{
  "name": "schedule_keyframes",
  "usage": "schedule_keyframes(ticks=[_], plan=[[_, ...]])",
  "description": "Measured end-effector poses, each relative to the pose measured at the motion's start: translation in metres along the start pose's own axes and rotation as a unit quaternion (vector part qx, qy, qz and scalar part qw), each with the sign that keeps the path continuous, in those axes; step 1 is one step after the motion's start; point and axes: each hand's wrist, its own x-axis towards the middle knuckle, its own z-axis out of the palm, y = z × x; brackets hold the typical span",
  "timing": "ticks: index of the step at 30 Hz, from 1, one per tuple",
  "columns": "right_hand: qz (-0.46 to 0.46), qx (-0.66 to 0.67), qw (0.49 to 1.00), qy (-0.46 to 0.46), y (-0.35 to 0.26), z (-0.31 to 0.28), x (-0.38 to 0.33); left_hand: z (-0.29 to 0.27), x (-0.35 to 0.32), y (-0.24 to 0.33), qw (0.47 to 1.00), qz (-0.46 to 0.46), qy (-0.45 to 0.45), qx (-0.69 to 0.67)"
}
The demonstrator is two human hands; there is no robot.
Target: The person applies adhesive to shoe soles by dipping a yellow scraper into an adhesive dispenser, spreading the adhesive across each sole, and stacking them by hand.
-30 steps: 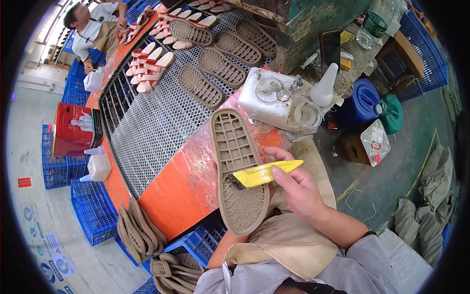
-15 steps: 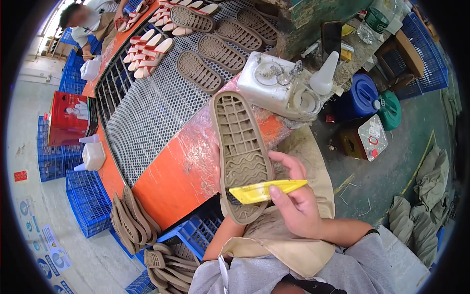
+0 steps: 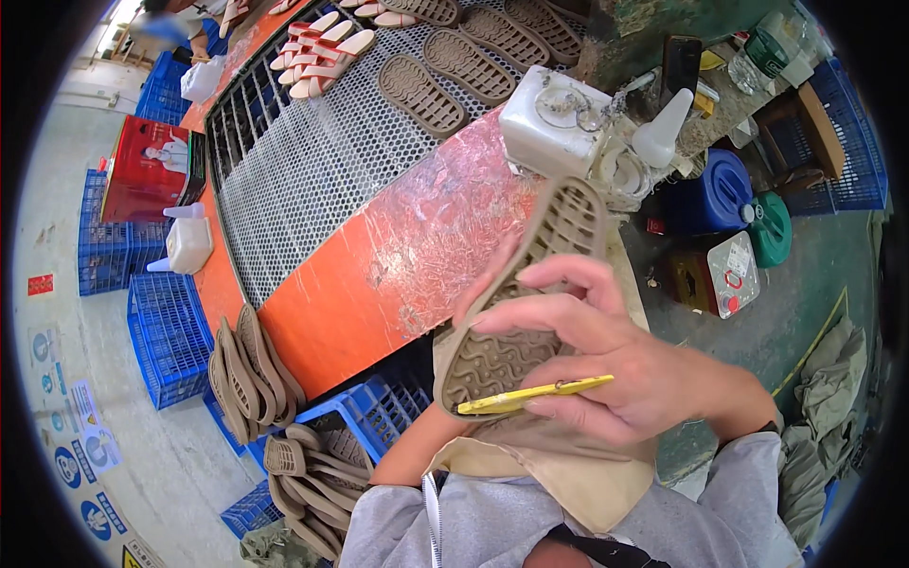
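I see one tan rubber shoe sole (image 3: 530, 303) held up in front of me, tread side facing the camera, toe end pointing up toward the white plastic jug (image 3: 549, 123). My right hand (image 3: 615, 369) wraps over its heel end, fingers curled across the tread, and pinches one flat yellow tool (image 3: 535, 396) against the bottom edge of the sole. My left hand is hidden behind the sole; only the bare forearm (image 3: 417, 450) shows rising to it, so I cannot tell its grip.

On the grey mesh conveyor (image 3: 322, 180) I count four brown soles (image 3: 473, 57) in a slanting row, with a cluster of pink-strapped sandals (image 3: 322, 52) beside them — too overlapped to count surely. The orange bench edge (image 3: 398, 256) runs between me and the mesh.

Containers: a blue crate (image 3: 369, 417) below the bench holds stacked tan soles (image 3: 317, 473), and another bundle of soles (image 3: 248, 374) leans against it. Beside the white jug stand a pointed white bottle (image 3: 660, 128), a blue drum (image 3: 715, 189) and a green jar (image 3: 772, 227); their contents are not visible.

Compared with half a second ago, the sole has come closer and higher, and my right hand now covers much more of its tread — the yellow tool sits lower on the heel.
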Motion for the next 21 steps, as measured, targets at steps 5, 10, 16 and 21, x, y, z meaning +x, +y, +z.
schedule_keyframes(ticks=[5,10,16,21], plan=[[-0.048,0.013,0.996,-0.072,0.013,-0.016,0.012,0.005,-0.011,0.003,0.996,-0.086,-0.016,0.026],[-0.064,0.026,0.993,-0.096,0.027,-0.027,0.004,0.008,-0.011,0.003,0.981,-0.184,-0.035,0.045],[-0.041,0.046,0.989,-0.132,0.041,-0.051,-0.012,0.001,-0.004,0.006,0.954,-0.290,0.066,-0.050],[0.012,0.017,0.991,-0.131,0.056,-0.073,-0.038,-0.020,0.009,0.031,0.884,-0.399,0.189,-0.153]])
